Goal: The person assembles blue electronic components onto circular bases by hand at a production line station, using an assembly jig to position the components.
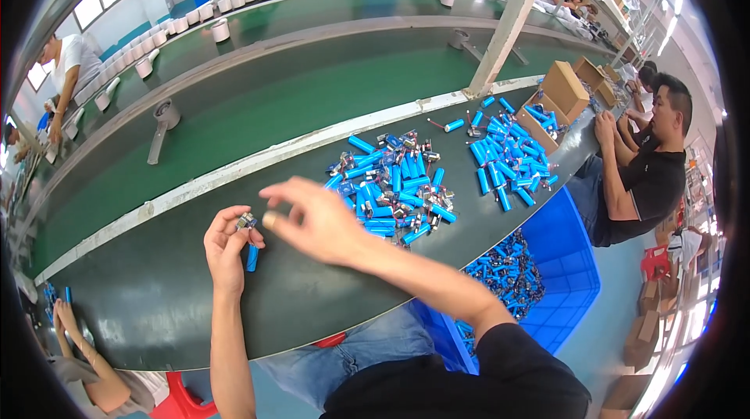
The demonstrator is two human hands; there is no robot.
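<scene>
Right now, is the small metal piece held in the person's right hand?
No, the small metal piece sits between the fingers of the left hand, with a blue cylinder just below.

1. i see a small part (247,221), silvery with dark bits, pinched at the fingertips of the left hand (226,245), to the left of the heap and well apart from it; its finer detail is too small for me to read.
2. i see one blue cylinder (251,258), slim and smooth, just below those fingertips, its length running up and down in my view, also left of the heap. its upper end is hidden, so i cannot tell whether it joins the small part.
3. my landmark is the heap (412,165): blue cylinders lying loose at many angles, some crossing others, small metallic pieces mixed among them.
</scene>
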